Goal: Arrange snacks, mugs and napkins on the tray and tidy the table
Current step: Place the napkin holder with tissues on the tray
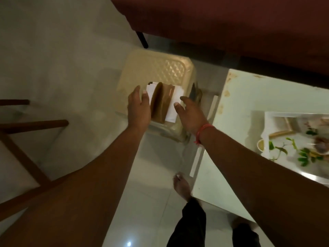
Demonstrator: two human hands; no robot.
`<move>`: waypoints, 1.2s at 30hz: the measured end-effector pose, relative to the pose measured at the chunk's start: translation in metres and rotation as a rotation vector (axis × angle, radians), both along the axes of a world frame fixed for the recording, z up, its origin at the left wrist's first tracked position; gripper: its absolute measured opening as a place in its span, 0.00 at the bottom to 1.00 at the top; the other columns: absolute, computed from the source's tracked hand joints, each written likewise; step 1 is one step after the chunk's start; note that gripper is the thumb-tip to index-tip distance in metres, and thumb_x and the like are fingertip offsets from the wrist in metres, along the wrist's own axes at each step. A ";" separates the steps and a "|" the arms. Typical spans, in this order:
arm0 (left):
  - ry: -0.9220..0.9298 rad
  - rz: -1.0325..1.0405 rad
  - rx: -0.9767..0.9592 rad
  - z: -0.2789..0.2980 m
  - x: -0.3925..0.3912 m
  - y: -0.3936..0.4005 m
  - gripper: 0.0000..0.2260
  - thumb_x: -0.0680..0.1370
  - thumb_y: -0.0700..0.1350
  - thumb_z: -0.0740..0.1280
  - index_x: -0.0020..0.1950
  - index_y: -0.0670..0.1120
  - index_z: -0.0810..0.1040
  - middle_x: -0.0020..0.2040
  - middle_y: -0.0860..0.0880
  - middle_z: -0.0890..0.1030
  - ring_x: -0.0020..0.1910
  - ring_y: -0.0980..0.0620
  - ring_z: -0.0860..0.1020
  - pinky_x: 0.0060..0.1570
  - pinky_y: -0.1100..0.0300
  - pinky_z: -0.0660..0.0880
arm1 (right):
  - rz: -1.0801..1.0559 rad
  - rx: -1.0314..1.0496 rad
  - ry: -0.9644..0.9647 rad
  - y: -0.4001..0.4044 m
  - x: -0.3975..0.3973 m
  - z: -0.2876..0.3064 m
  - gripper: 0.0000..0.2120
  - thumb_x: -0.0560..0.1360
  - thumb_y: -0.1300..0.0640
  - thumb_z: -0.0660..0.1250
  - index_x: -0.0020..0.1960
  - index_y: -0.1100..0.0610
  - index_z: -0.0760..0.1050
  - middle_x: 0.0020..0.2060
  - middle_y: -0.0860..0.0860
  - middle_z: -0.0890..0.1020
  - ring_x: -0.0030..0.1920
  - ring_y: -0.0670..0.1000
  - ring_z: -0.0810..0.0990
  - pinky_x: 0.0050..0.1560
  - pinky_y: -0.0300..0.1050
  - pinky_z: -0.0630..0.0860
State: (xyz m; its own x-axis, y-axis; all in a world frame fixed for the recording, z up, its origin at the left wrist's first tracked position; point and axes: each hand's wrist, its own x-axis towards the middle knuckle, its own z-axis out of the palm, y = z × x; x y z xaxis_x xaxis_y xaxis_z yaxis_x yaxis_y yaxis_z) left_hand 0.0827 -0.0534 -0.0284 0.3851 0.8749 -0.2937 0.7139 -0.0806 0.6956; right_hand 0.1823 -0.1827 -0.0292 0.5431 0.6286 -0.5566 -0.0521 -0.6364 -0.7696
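The napkin holder [162, 102] sits on a cream stool [156, 72] beside the counter [236, 97], well apart from the tray [270, 122]. Both hands are spread and empty, left hand [138, 107] and right hand [191, 113] flanking it. I'd press both sides evenly and lift upright, so the napkins stay in.

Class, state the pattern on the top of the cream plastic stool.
A raised diamond lattice on the stool, seen in the head view.

Blurring at right: tray [272, 118] contents, cut by the frame edge. Hiding behind left hand [138, 107]: napkin holder's [161, 102] near side.
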 end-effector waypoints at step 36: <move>-0.204 -0.211 -0.900 -0.008 0.119 -0.369 0.22 0.83 0.61 0.47 0.69 0.55 0.72 0.59 0.57 0.79 0.54 0.62 0.77 0.65 0.49 0.74 | -0.473 -0.139 -0.076 -0.330 0.065 -0.018 0.19 0.83 0.57 0.52 0.70 0.50 0.72 0.55 0.47 0.80 0.55 0.48 0.77 0.46 0.30 0.69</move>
State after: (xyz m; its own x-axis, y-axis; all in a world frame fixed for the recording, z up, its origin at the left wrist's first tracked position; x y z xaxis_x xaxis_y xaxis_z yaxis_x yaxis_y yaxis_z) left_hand 0.2012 -0.4224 -0.0369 0.6278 0.2585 -0.7342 0.6038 0.4335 0.6689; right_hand 0.2478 -0.5125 -0.0468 0.7932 0.2268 -0.5652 -0.3064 -0.6534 -0.6922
